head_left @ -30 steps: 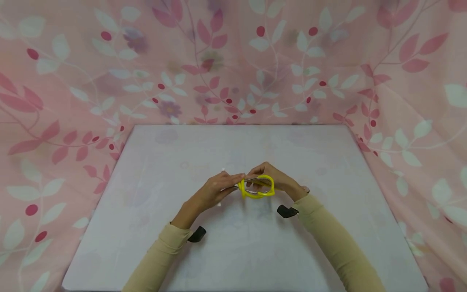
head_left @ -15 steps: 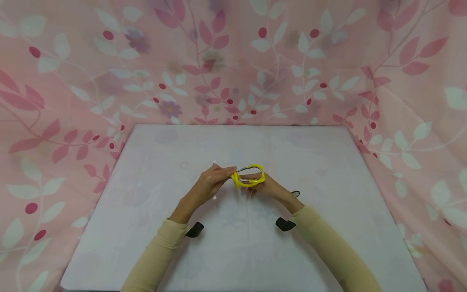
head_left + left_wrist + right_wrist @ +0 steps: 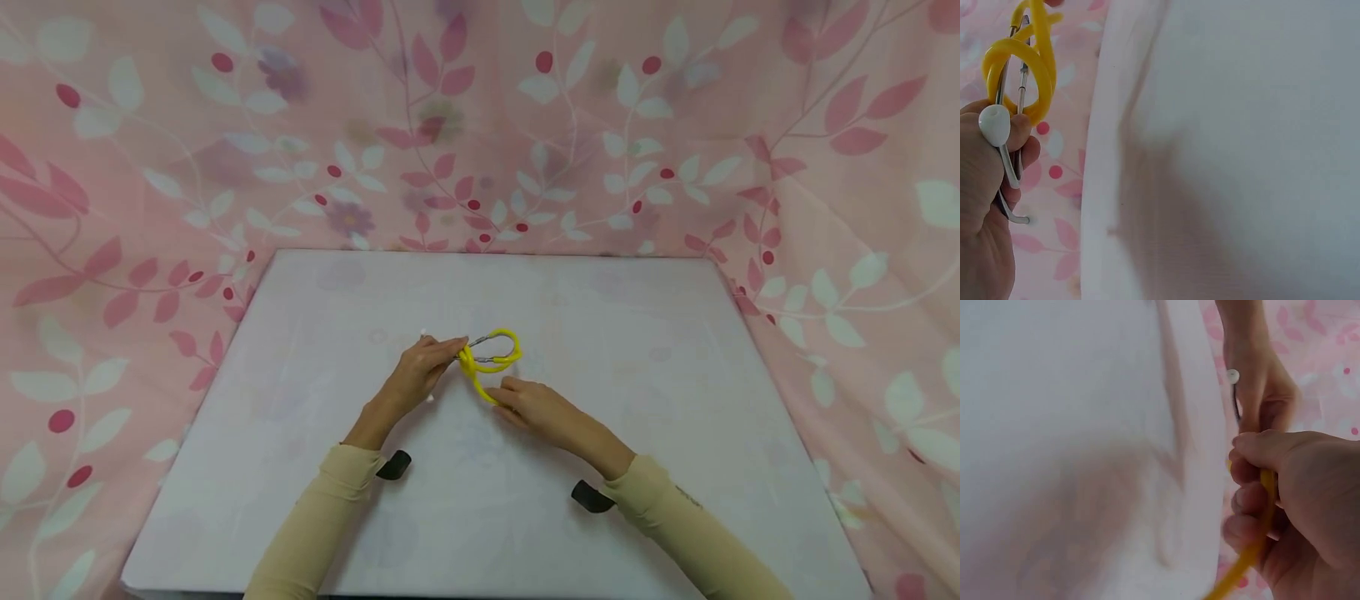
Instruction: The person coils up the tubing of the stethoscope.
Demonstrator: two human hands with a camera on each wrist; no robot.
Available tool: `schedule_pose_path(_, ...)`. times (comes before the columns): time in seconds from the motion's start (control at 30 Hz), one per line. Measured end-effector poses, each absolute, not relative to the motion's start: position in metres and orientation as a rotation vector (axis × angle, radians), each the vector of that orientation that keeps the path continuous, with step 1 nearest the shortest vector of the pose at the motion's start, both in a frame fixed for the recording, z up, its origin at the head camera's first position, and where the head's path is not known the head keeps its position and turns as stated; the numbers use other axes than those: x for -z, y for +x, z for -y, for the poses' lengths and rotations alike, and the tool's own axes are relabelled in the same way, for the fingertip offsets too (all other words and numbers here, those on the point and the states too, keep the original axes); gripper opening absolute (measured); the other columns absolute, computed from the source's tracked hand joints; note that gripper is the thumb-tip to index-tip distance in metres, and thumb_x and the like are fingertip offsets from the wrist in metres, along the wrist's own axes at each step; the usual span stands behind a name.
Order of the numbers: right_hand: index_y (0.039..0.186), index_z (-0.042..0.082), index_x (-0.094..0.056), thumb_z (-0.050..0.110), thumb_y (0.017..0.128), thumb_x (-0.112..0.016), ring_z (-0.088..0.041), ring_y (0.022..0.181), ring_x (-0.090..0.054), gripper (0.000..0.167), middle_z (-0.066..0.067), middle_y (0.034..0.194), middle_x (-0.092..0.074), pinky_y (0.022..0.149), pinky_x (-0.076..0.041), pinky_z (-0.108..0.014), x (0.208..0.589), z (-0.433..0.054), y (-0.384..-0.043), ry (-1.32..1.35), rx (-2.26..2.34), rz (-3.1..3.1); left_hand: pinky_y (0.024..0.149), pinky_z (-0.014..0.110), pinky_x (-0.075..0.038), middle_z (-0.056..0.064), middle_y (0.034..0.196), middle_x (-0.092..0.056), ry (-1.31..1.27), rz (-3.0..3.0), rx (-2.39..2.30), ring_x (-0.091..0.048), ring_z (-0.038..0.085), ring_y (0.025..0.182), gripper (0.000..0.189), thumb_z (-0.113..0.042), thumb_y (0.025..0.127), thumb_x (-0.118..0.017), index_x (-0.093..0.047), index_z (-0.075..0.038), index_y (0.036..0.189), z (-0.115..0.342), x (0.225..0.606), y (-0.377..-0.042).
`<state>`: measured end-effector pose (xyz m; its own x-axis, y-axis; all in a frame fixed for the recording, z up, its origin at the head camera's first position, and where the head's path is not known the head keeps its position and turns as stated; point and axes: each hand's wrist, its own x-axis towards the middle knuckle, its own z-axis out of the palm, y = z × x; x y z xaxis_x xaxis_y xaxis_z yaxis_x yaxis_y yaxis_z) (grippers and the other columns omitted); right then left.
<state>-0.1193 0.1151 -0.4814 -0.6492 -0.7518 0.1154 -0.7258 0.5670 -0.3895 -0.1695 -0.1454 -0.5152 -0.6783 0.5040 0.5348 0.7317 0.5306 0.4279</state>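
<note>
A stethoscope with yellow tubing (image 3: pixel 467 363) is held above the table, its tubing wrapped round the metal ear tubes. My left hand (image 3: pixel 420 369) grips those ear tubes just beside the wrap. In the left wrist view a white ear tip (image 3: pixel 994 125) sticks out over the fingers, and the yellow loop (image 3: pixel 1041 69) stands above the thumb. Below and right of the loop, my right hand (image 3: pixel 543 412) pinches a length of the tubing. A free stretch of yellow tube (image 3: pixel 1235 575) hangs past the right fingers in the right wrist view. No chest piece shows.
A table with a pale cloth (image 3: pixel 480 517) lies under both hands. Pink leaf-patterned curtain (image 3: pixel 480 125) surrounds it at the back and sides. Dark camera mounts (image 3: pixel 592 496) sit at both wrists.
Both hands and the stethoscope have shifted left. My right hand has come out from behind the loop toward the near side, drawing a stretch of tubing away from the wrap.
</note>
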Motion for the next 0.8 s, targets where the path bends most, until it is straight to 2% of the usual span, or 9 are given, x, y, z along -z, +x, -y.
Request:
schedule_pose_path(0.13, 0.116, 0.011, -0.07, 0.017, 0.094, -0.066, -0.007, 0.065, -0.052, 0.023, 0.002, 0.09, -0.06, 0.059, -0.046, -0.019, 0.476, -0.113, -0.116, -1.375, 0.533, -2.797, 0.068, 0.029, -0.051, 0.008, 0.127, -0.068, -1.004, 2.442, 0.915, -0.058, 0.017, 0.082, 0.045, 0.005, 0.086, -0.069, -0.063, -0.003, 0.13, 0.147, 0.519, -0.169)
schedule_pose_path(0.47, 0.107, 0.015, -0.073, 0.021, 0.09, -0.071, -0.004, 0.061, -0.052, 0.018, 0.004, 0.086, -0.062, 0.056, -0.045, -0.016, 0.46, -0.115, -0.118, -1.514, 0.465, -2.849, 0.066, 0.024, -0.049, 0.005, 0.121, -0.071, -1.056, 2.462, 0.893, -0.054, 0.014, 0.077, 0.041, 0.002, 0.089, -0.067, -0.065, -0.005, 0.129, 0.146, 0.515, -0.167)
schedule_pose_path(0.63, 0.104, 0.019, -0.075, 0.026, 0.089, -0.073, -0.002, 0.064, -0.052, 0.016, 0.008, 0.086, -0.064, 0.058, -0.045, -0.015, 0.447, -0.12, -0.132, -1.499, 0.599, -2.904, 0.065, 0.024, -0.049, 0.002, 0.119, -0.072, -1.156, 2.459, 0.878, -0.051, 0.012, 0.076, 0.044, 0.002, 0.086, -0.07, -0.066, -0.009, 0.128, 0.144, 0.513, -0.16)
schedule_pose_path(0.7, 0.103, 0.02, -0.074, 0.027, 0.088, -0.074, -0.001, 0.065, -0.052, 0.016, 0.009, 0.086, -0.064, 0.059, -0.045, -0.015, 0.447, -0.122, -0.139, -1.49, 0.691, -2.881, 0.071, 0.027, -0.05, 0.002, 0.121, -0.071, -1.202, 2.461, 0.89, -0.05, 0.011, 0.075, 0.044, 0.002, 0.086, -0.071, -0.067, -0.009, 0.128, 0.141, 0.51, -0.157)
schedule_pose_path(0.8, 0.1, 0.018, -0.074, 0.027, 0.083, -0.078, -0.002, 0.067, -0.054, 0.02, 0.006, 0.085, -0.066, 0.06, -0.047, -0.016, 0.447, -0.126, -0.148, -1.446, 0.903, -2.809, 0.072, 0.028, -0.049, 0.0, 0.123, -0.07, -1.27, 2.468, 0.921, -0.049, 0.009, 0.075, 0.043, 0.001, 0.086, -0.071, -0.067, -0.009, 0.127, 0.137, 0.504, -0.15)
